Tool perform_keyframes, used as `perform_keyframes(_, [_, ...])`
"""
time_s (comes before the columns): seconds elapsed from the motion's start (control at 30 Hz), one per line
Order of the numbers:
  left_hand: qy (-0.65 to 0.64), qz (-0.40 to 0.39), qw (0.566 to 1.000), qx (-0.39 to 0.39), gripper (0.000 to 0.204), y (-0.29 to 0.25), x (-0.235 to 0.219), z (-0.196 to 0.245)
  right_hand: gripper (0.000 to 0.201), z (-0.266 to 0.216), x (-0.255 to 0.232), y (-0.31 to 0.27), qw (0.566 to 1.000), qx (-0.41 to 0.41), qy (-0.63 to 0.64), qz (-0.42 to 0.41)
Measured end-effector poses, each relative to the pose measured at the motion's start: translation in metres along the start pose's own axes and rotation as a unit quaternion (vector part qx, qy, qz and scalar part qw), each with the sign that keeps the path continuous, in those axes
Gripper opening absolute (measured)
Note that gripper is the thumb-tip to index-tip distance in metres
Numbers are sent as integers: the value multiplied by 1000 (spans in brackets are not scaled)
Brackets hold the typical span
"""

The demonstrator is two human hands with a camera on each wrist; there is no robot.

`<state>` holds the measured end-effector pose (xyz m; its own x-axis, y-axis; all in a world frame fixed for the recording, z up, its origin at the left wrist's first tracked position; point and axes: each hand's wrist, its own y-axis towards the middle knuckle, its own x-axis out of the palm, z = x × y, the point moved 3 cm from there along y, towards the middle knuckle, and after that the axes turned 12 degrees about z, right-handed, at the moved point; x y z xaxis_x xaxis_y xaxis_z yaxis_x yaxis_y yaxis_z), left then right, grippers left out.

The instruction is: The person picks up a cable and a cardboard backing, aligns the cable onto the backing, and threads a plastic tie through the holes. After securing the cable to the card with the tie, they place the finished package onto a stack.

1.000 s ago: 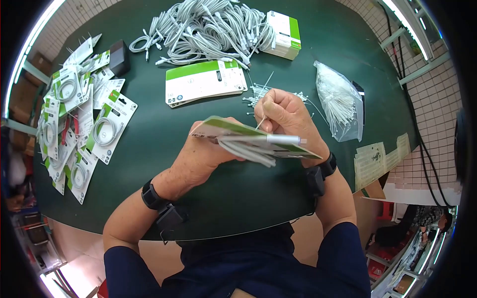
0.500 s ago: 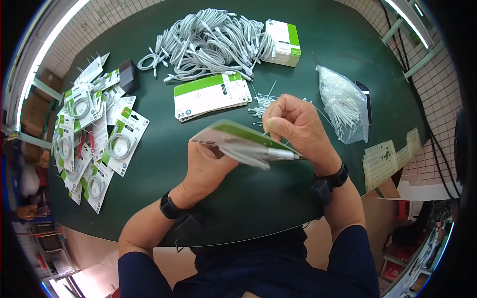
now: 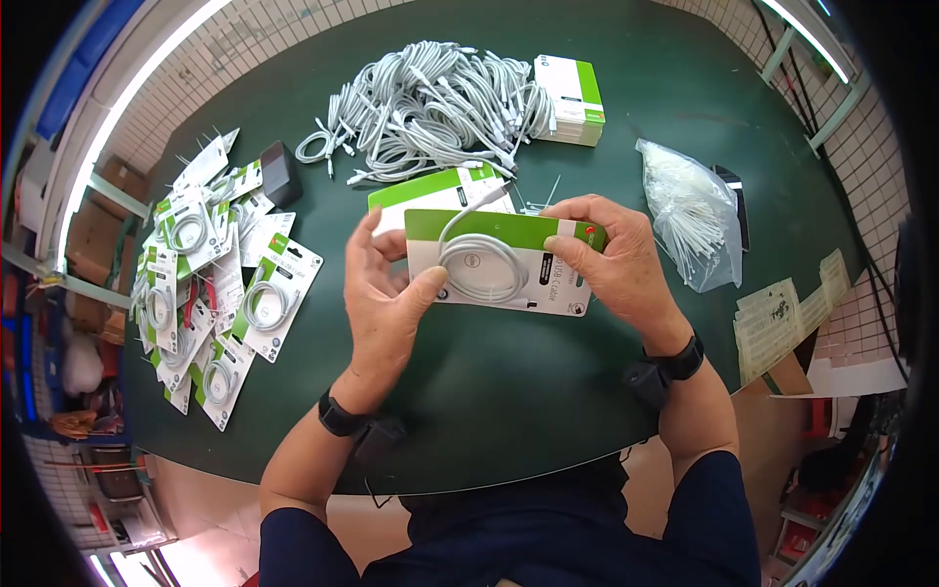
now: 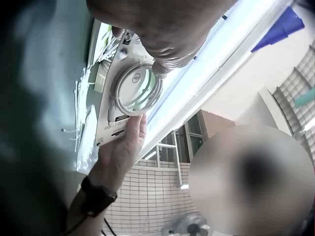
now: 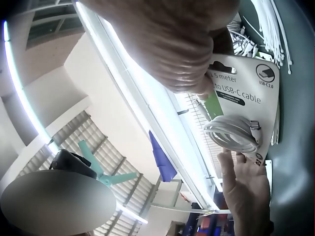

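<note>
In the head view a green-and-white cable card (image 3: 548,279) faces up between the hands, with a white USB cable (image 3: 486,293) coiled on it. One cable end sticks up past the card's top edge. My right hand (image 3: 626,264) pinches the card's right end, thumb on the front and fingers behind. At the left end, my left hand (image 3: 377,303) has its thumb over the front beside the coil, its other fingers spread and partly hidden behind the card. The right wrist view shows the printed card (image 5: 251,93) close up, the coil (image 5: 231,132) near the left fingers.
Behind lie a pile of loose cables (image 3: 430,117), a card stack (image 3: 572,103) and more cards (image 3: 411,191). Loose zip ties (image 3: 533,201) lie partly hidden behind the held card. A bag of zip ties (image 3: 690,215) is at right, finished cable cards (image 3: 266,303) at left.
The card has turned from nearly edge-on to face up. My right hand has left the thin white tie at the card's back and taken the right end. My left fingers have spread.
</note>
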<state>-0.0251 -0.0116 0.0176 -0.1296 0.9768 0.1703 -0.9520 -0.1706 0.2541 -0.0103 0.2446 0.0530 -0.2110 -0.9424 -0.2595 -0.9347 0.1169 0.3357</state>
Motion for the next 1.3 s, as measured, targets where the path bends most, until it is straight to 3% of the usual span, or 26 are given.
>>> perform_keyframes(0.03, [60, 2, 992, 114, 68, 6, -1, 11, 22, 0, 0, 0, 1000, -1, -10, -5])
perform_keyframes(0.07, [60, 3, 992, 111, 68, 8, 0, 18, 21, 0, 0, 0, 1000, -3, -20, -11])
perform_keyframes(0.1, [206, -23, 953, 220, 69, 9, 4, 34, 21, 0, 1, -2, 1000, -1, -20, -14])
perform_keyframes(0.13, [345, -46, 881, 321, 69, 8, 9, 47, 21, 0, 4, -3, 1000, -6, -20, -15])
perform_keyframes(0.17, [472, -68, 777, 410, 70, 6, 13, 52, 21, -1, 6, -4, 1000, -11, -21, -17])
perform_keyframes(0.2, [473, -64, 779, 406, 70, 7, 12, 50, 21, -1, 9, -5, 999, -17, -22, -20])
perform_keyframes(0.3, [484, -154, 752, 421, 65, 5, 19, 37, 22, -1, 12, -6, 998, -34, -35, -32])
perform_keyframes(0.5, [449, -202, 767, 411, 54, 2, 26, 27, 25, -3, 14, -6, 994, -97, -47, -5])
perform_keyframes(0.6, [442, -204, 767, 419, 52, -3, 28, 22, 26, -9, 19, -9, 956, -250, -152, -22])
perform_keyframes(0.73, [452, -200, 757, 428, 48, -8, 29, 19, 25, -7, 23, -10, 929, -312, -200, -14])
perform_keyframes(0.87, [414, -198, 785, 416, 49, -7, 27, 19, 23, -8, 25, -11, 919, -343, -192, 1])
perform_keyframes(0.97, [349, -177, 846, 362, 45, -3, 24, 20, 24, -2, 25, -11, 924, -344, -170, 9])
perform_keyframes(1.13, [309, -208, 860, 348, 40, 3, 19, 13, 25, 9, 26, -10, 950, -295, -98, 20])
perform_keyframes(1.23, [284, -207, 845, 403, 32, 3, 19, 12, 25, 12, 25, -10, 954, -286, -85, 23])
perform_keyframes(1.3, [281, -204, 852, 392, 32, 3, 20, 12, 25, 14, 23, -9, 957, -280, -77, 25])
